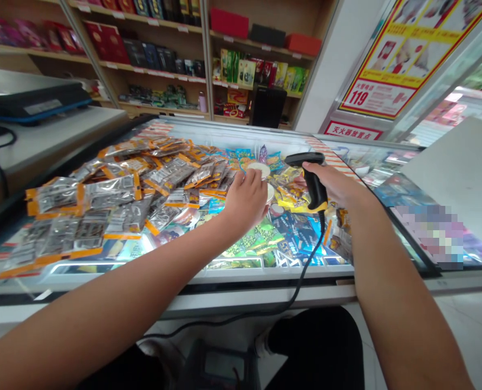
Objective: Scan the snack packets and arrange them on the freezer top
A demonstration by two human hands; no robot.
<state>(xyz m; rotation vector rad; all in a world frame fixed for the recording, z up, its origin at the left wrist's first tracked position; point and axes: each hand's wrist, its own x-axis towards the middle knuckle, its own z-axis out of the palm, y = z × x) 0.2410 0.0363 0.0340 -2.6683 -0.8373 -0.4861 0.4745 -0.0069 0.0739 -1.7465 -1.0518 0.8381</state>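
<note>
My right hand (332, 181) is wrapped round the grip of a black and yellow barcode scanner (316, 189), with its head pointing left. My left hand (247, 197) has its fingers curled on a pale round piece (260, 170), which is partly hidden by them. Another pale round edge (270, 193) shows beside the fingers; I cannot tell whether both belong to one thing. Beneath both hands is a glass-topped case (233, 276) with colourful snack bags visible in it. Several clear packets with orange edges (111, 192) lie heaped to the left of my left hand.
The scanner's black cable (301, 287) runs down over the case's front edge to the floor. A weighing scale (33, 100) stands on the counter at left. Stocked shelves (155, 67) line the back. At right a white board (460, 173) leans over the case. A dark device (225, 363) sits below.
</note>
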